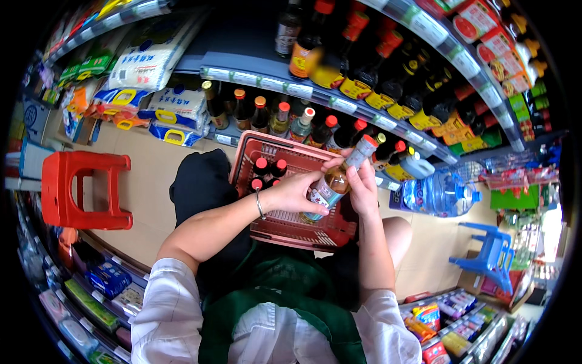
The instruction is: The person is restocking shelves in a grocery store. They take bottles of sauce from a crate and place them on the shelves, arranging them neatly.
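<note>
A glass bottle (337, 179) of amber liquid, with a red-topped cap and a printed label, leans tilted above the basket. My left hand (300, 193) grips its lower body, and a silver bangle circles that wrist. My right hand (362, 182) holds the same bottle around its shoulder and neck. Below lies a red plastic shopping basket (291, 145) between my knees. Several dark bottles with red caps (261, 164) stand in its left part, some partly hidden by my left forearm.
Ahead, a low shelf holds a row of bottles (278, 119), with more sauce bottles (363, 75) above. Rice bags (148, 63) are stacked front left. A red plastic stool (86, 189) stands left, a blue stool (489, 255) right. Large water bottles (436, 195) lie by the shelf's right end.
</note>
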{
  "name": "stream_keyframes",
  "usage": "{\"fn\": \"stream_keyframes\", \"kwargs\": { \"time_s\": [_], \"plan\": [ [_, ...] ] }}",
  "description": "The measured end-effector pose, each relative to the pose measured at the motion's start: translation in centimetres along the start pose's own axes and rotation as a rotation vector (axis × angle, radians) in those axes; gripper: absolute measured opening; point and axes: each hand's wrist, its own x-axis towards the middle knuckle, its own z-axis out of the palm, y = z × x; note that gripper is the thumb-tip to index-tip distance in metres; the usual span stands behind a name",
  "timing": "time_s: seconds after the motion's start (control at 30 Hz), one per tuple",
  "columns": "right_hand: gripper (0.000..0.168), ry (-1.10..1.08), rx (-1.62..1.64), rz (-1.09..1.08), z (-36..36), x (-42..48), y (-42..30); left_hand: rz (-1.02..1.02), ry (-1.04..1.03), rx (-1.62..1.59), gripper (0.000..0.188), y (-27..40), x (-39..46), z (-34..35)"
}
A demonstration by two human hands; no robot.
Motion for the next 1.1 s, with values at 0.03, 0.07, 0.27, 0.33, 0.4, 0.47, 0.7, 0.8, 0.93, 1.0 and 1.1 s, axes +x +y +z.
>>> {"fn": "stream_keyframes", "kwargs": {
  "time_s": [0.03, 0.07, 0.27, 0.33, 0.4, 0.47, 0.7, 0.8, 0.93, 1.0, 1.1],
  "plan": [
    [0.038, -0.011, -0.017, -0.016, 0.5, 0.4, -0.2, -0.004, 0.048, 0.086, 0.075, 1.0, -0.5, -0.5],
    [0.04, 0.018, -0.056, 0.01, 1.3, 0.7, -0.5, -0.01, 0.096, 0.173, 0.077, 1.5, -0.9, -0.9],
    [0.052, -0.002, -0.374, -0.097, 5.2, 3.5, -2.0, 0.413, 0.621, 0.355, 0.072, 3.3, -1.9, -6.3],
    [0.051, -0.013, -0.42, -0.087, 5.7, 4.1, -1.8, 0.461, 0.75, 0.402, 0.071, 4.7, -1.7, -9.3],
    [0.051, -0.001, -0.444, -0.066, 6.1, 4.2, -1.2, 0.431, 0.828, 0.377, 0.07, 6.1, -1.3, -12.3],
    [0.048, -0.001, -0.514, -0.072, 6.5, 4.5, -0.7, 0.458, 0.906, 0.343, 0.067, 6.3, -0.3, -15.6],
    [0.037, 0.08, -0.45, -0.035, 5.8, 4.1, 2.6, 0.523, 0.918, 0.268, 0.067, 4.7, 3.8, -21.0],
    [0.034, 0.086, -0.504, -0.042, 5.4, 4.1, 2.7, 0.446, 0.895, 0.274, 0.065, 4.9, 4.7, -21.3],
    [0.03, 0.098, -0.508, -0.055, 4.6, 4.2, 3.0, 0.367, 0.835, 0.347, 0.061, 4.9, 5.4, -21.4],
    [0.028, 0.073, -0.534, -0.056, 4.1, 4.1, 3.3, 0.336, 0.832, 0.412, 0.06, 4.7, 5.9, -21.4],
    [0.025, 0.044, -0.564, -0.055, 3.6, 3.7, 3.7, 0.263, 0.856, 0.425, 0.059, 4.4, 6.6, -21.2]
  ]
}}
